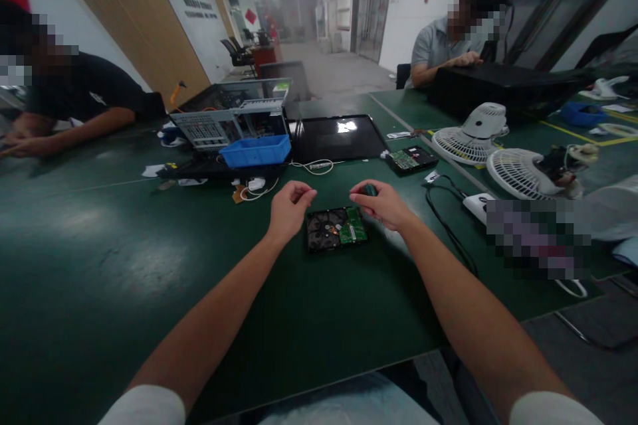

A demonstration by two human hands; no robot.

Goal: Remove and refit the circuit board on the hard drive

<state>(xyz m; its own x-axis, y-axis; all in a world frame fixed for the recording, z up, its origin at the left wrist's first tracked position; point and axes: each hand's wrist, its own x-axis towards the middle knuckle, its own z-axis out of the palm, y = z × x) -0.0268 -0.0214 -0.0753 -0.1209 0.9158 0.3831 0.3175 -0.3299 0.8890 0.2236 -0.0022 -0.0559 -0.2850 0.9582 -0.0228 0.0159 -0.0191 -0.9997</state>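
Observation:
A hard drive point(326, 231) lies on the green table in front of me, its underside up with a green circuit board at the right end. My left hand point(290, 212) is just above its left corner, thumb and fingertips pinched together; whatever they hold is too small to make out. Over the drive's right end, my right hand point(383, 206) is closed around a screwdriver point(370, 190). Only its dark green handle shows between the fingers; the shaft cannot be seen. Both hands are apart from each other.
Beyond my hands stand a blue tray point(256, 151), an open computer case point(229, 123) and a black panel point(339, 138). Another hard drive point(413, 159), a power strip point(478, 208), a black cable point(443, 219) and fan parts point(471, 136) lie right. Two people sit across.

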